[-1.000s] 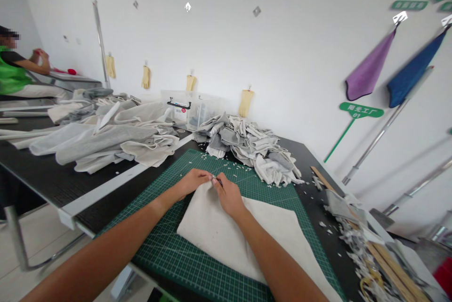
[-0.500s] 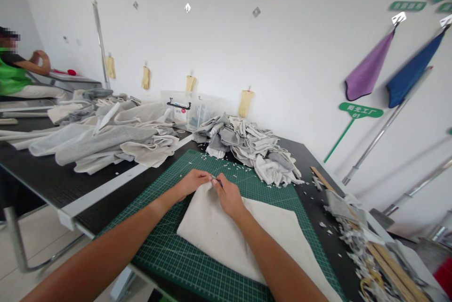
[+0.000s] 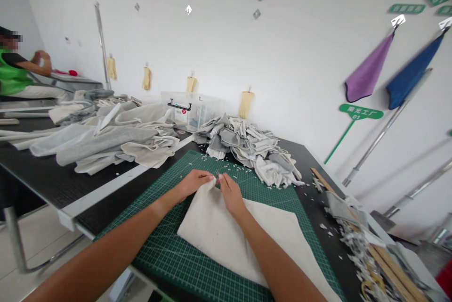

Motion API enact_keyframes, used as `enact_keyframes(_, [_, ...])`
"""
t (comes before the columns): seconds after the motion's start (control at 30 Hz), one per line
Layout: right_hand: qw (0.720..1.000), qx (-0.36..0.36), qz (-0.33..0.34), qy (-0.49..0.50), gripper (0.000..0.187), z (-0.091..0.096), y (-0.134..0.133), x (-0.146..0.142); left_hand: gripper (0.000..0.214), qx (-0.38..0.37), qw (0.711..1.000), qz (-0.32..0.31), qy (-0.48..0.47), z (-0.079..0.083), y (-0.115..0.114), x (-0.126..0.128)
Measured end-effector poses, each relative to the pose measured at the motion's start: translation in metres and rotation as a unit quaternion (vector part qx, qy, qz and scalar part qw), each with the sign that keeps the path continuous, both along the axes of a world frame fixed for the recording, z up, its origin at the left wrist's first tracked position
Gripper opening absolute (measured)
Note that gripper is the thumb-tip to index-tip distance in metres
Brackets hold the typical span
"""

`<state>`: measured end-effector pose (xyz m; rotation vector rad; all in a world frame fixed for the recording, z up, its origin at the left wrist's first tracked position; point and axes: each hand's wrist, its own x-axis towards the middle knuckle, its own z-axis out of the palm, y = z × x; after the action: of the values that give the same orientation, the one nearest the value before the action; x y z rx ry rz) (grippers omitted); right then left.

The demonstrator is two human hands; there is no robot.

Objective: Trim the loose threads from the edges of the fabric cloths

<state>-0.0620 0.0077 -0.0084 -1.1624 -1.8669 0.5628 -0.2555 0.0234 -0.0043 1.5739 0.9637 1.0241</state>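
Note:
An off-white cloth lies over the green cutting mat, its far left corner lifted. My left hand is closed, pinching that raised corner between thumb and fingers. Close beside it on the right, my right hand is closed on a small thin metal tool. Only its fine tips show above the fingers, so its exact kind is unclear; the rest is hidden in the hand. The tips are right by the pinched corner; whether they touch it I cannot tell.
Beyond the mat sits a heap of grey and white cloth pieces. Longer cloths are piled at left, near a clear plastic box. Wooden strips and scraps line the right edge. A person in green sits far left.
My right hand has turned slightly and drawn a little apart from my left. The metal tool's tips now point upward between the hands. The cloth has hardly moved.

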Motion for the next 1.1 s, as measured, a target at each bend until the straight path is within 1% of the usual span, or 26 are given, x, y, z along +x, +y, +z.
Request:
enact_keyframes(0.1, [0.999, -0.026, 0.000, 0.027, 0.036, -0.001, 0.005, 0.000, 0.049, 0.013, 1.000, 0.015, 0.004, 0.002, 0.000, 0.000])
enact_keyframes(0.2, [0.999, -0.035, 0.024, 0.030, 0.032, -0.003, 0.012, 0.003, 0.049, 0.019, 1.000, 0.009, -0.002, 0.003, 0.000, 0.000])
enact_keyframes(0.33, [0.995, -0.078, 0.060, 0.017, 0.035, -0.007, 0.020, 0.008, 0.044, 0.028, 1.000, -0.008, -0.011, 0.001, 0.002, 0.000])
enact_keyframes(0.47, [0.991, -0.105, 0.063, 0.045, 0.034, -0.004, 0.023, 0.010, 0.042, 0.036, 0.999, -0.007, -0.013, 0.001, 0.003, 0.000])
enact_keyframes(0.57, [0.984, -0.143, 0.086, 0.059, 0.033, 0.004, 0.021, 0.012, 0.040, 0.049, 0.999, -0.002, -0.006, 0.005, 0.002, -0.001])
enact_keyframes(0.67, [0.970, -0.195, 0.136, 0.057, 0.033, 0.016, 0.017, 0.016, 0.038, 0.066, 0.998, 0.012, -0.005, 0.013, 0.000, -0.002])
enact_keyframes(0.77, [0.949, -0.253, 0.184, 0.030, 0.035, 0.025, 0.013, 0.023, 0.037, 0.078, 0.996, 0.035, -0.005, 0.022, -0.002, -0.003])
enact_keyframes(0.83, [0.942, -0.274, 0.193, -0.007, 0.038, 0.031, 0.012, 0.029, 0.036, 0.088, 0.995, 0.050, -0.013, 0.028, -0.004, -0.003])
enact_keyframes(0.9, [0.945, -0.265, 0.183, -0.057, 0.041, 0.040, 0.014, 0.036, 0.036, 0.100, 0.992, 0.075, -0.029, 0.034, -0.006, -0.004])
enact_keyframes(1.0, [0.953, -0.219, 0.163, -0.133, 0.044, 0.056, 0.018, 0.052, 0.039, 0.108, 0.983, 0.130, -0.065, 0.042, -0.009, -0.005])
enact_keyframes(1.1, [0.948, -0.195, 0.148, -0.202, 0.048, 0.076, 0.020, 0.073, 0.044, 0.115, 0.968, 0.196, -0.102, 0.054, -0.011, -0.010])
